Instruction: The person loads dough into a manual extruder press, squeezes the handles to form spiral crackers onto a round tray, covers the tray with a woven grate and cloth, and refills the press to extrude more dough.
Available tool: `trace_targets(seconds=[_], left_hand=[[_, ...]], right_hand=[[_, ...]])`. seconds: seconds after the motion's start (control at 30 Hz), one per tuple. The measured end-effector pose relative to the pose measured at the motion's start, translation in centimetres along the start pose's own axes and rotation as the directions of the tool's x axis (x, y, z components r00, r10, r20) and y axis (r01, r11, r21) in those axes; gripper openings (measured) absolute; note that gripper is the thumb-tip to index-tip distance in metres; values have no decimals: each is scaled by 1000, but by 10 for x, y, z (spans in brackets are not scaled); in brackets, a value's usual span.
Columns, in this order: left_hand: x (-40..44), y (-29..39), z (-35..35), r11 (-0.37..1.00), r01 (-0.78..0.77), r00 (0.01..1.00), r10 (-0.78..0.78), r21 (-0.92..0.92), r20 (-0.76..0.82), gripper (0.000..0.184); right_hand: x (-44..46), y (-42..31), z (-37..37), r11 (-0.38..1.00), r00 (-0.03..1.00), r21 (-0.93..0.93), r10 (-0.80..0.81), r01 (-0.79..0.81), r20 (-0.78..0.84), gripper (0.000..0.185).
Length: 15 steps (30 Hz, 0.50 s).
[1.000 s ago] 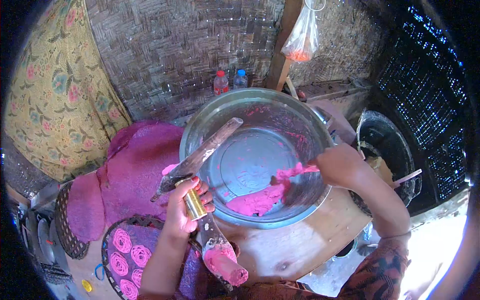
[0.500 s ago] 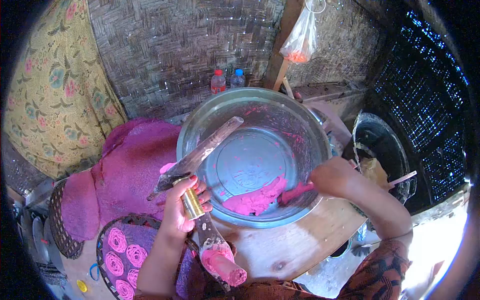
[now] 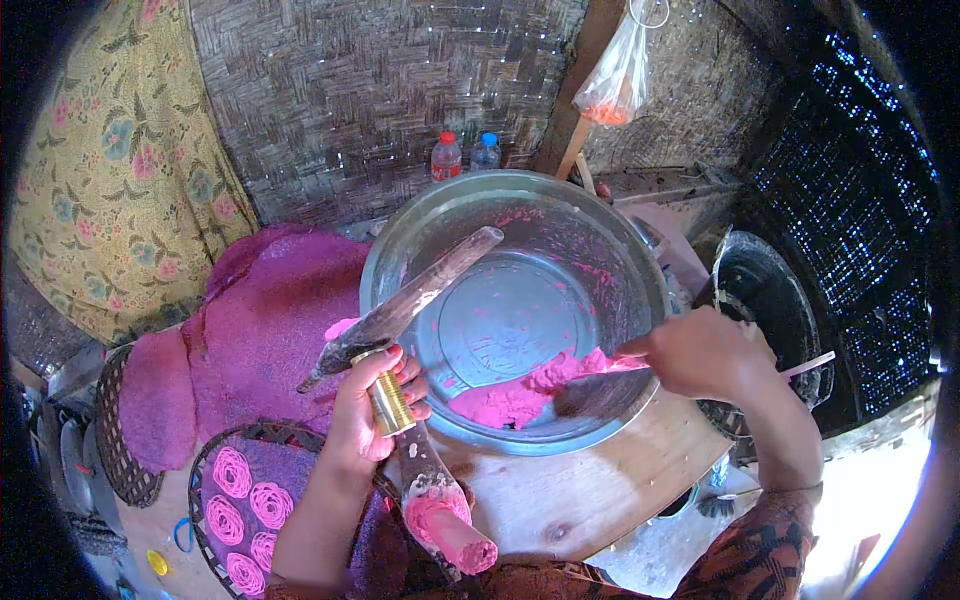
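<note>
My left hand (image 3: 375, 405) is closed around a ribbed brass cylinder (image 3: 390, 402). Just behind that hand, a wooden lever (image 3: 415, 292) slants over the basin's left rim. Below it, a wooden piece ends in a plunger coated with pink dough (image 3: 462, 540); whether the hand also touches the wood is hidden. My right hand (image 3: 705, 352) grips a pink-smeared spatula (image 3: 622, 364) at the right rim of the large metal basin (image 3: 600, 436). Its blade is covered by, or pressed against, pink dough (image 3: 505, 400) in the basin's bottom.
Pink noodle coils (image 3: 232, 472) lie on a cloth-lined woven tray at lower left, beside pink cloth (image 3: 270, 340). Two bottles (image 3: 446, 158) stand behind the basin. A black bucket (image 3: 765, 290) sits to the right. A plastic bag (image 3: 612, 85) hangs above. The basin rests on a wooden board (image 3: 560, 500).
My right hand has shifted right and slightly up, and the spatula has drawn some dough toward the right side of the basin. My left hand keeps its grip on the cylinder.
</note>
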<state>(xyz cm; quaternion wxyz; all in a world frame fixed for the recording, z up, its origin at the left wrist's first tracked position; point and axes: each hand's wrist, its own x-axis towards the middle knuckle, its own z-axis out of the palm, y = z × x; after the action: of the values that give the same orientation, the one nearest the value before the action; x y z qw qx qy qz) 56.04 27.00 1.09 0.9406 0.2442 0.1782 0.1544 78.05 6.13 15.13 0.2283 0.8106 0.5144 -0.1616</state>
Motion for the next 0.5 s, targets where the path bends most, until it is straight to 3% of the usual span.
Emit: trace_targets(seconds=[0.13,0.17,0.27,0.4,0.5], left_hand=[[0,0,2,1000,-5,1000,5,11,-14,18],[0,-1,2,1000,-3,1000,3,6,-22,19],[-1,-2,0,1000,11,1000,-11,-1,-22,19],[2,-3,-1,1000,-1,1000,1,-16,4,20],[-2,-3,5,1000,-21,999,22,23,-48,22]], right_hand=[[32,1,61,999,999,13,-39,39,-15,26],[38,-2,70,996,997,43,-74,75,-11,39],[47,-24,56,994,989,103,-60,46,135,40],[57,-31,62,980,993,196,-40,18,107,39],[56,-46,53,958,996,284,-48,24,78,29]])
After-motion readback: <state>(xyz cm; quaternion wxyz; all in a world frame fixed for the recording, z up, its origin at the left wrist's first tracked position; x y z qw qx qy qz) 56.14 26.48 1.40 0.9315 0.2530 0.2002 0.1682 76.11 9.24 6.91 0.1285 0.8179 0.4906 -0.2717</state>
